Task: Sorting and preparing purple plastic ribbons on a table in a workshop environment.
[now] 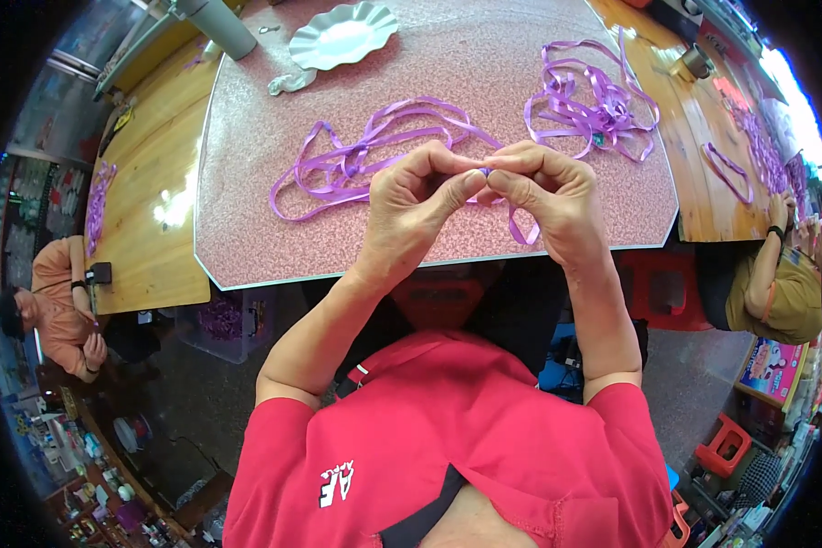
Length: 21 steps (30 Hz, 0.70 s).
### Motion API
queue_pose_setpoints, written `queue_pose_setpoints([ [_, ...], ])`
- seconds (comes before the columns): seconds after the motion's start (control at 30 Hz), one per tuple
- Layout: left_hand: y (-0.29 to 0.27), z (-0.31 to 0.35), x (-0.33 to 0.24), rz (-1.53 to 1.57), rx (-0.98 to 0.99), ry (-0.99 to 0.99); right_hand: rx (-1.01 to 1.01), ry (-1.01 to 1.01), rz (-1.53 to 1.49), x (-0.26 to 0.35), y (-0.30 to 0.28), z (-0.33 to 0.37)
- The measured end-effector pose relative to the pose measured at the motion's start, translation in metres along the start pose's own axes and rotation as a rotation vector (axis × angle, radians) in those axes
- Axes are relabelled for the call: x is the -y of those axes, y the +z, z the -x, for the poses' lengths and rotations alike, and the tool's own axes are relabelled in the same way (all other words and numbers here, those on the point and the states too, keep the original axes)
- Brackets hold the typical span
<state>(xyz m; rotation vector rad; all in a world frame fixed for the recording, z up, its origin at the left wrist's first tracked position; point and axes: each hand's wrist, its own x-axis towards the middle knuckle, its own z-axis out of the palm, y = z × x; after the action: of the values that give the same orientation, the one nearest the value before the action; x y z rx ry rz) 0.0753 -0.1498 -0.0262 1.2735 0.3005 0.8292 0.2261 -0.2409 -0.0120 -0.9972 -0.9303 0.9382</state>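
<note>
At the far left, a co-worker (55,306) in orange sits by a wooden table (155,228), with purple strips (99,205) along its outer edge. A clear tub (258,320) of purple pieces stands on the floor below. On the pink table (247,228), a grey tumbler (224,29) stands at the far left corner; right of it, near the far edge, lie a crumpled wrapper (291,83) and a white wavy plate (342,38). Looped purple ribbon (350,167) spreads over the left and middle part, running toward the hands.

Above the near edge, the left hand (416,201) pinches a small bit of ribbon between thumb and forefinger. The right hand (553,187) pinches there too, its fingertips meeting the left's; a ribbon loop hangs below it. What the other fingers grip cannot be told.

A tangled heap (596,114) of purple ribbon lies near the right edge. Beyond, a second wooden table (703,128) carries a metal mug (694,63) and a purple loop (729,173), with another co-worker (776,292) at its near side.
</note>
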Motion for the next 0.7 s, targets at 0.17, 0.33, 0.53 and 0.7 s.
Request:
queue_pose_setpoints([
  [0.17, -0.001, -0.001, -0.006, 0.079, 0.034, -0.092, 0.001, 0.130, -0.183, -0.005, -0.010, 0.002],
  [0.33, -0.002, 0.004, -0.005, 0.122, 0.030, -0.119, -0.045, 0.097, -0.103, -0.003, -0.001, 0.006],
  [0.53, -0.001, 0.004, -0.003, 0.138, -0.007, -0.073, -0.044, 0.105, -0.035, -0.001, -0.003, 0.009],
  [0.7, -0.001, 0.007, -0.003, 0.073, 0.029, -0.052, -0.040, 0.068, 0.049, 0.000, 0.000, 0.011],
])
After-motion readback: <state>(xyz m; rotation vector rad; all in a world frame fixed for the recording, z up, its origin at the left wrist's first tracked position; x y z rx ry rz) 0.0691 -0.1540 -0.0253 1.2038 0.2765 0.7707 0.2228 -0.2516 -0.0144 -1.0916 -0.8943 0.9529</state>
